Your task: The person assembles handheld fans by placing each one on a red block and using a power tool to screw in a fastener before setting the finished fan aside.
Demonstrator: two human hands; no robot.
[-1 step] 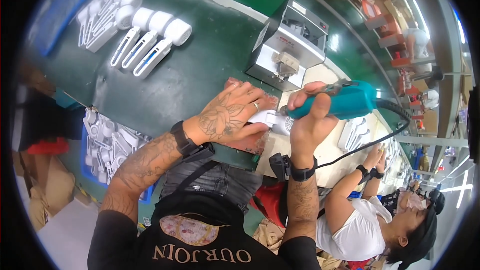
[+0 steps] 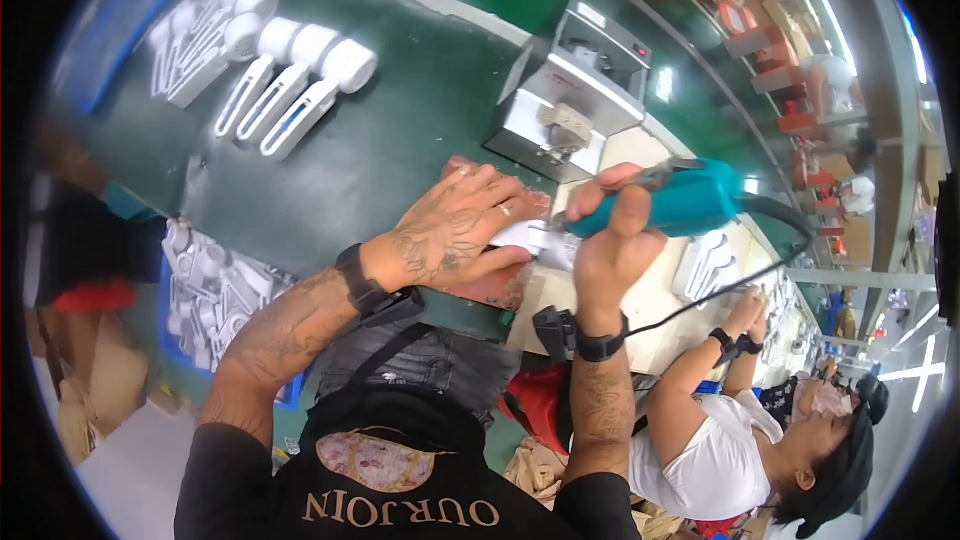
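Note:
My left hand (image 2: 445, 225) presses down on a white appliance (image 2: 522, 236) with a round head and a slim handle. The hand partly hides it, and its head is blurred. Under them lies a reddish-brown pad (image 2: 490, 290) on the green table. My right hand (image 2: 618, 250) is wrapped round a teal corded electric screwdriver (image 2: 690, 200), held nearly level. The screwdriver's front end is at the appliance's head; whether the bit touches a screw cannot be made out.
A grey metal machine (image 2: 570, 90) stands beyond my hands. White appliances (image 2: 300, 90) lie in rows at the far left. A blue bin (image 2: 215, 290) holds several white parts. The screwdriver's black cord (image 2: 725, 293) loops past my right wrist. A co-worker (image 2: 715, 430) sits at the right.
The whole view has shifted slightly, and the appliance's head has become blurred. Both hands keep their hold on the appliance and the screwdriver.

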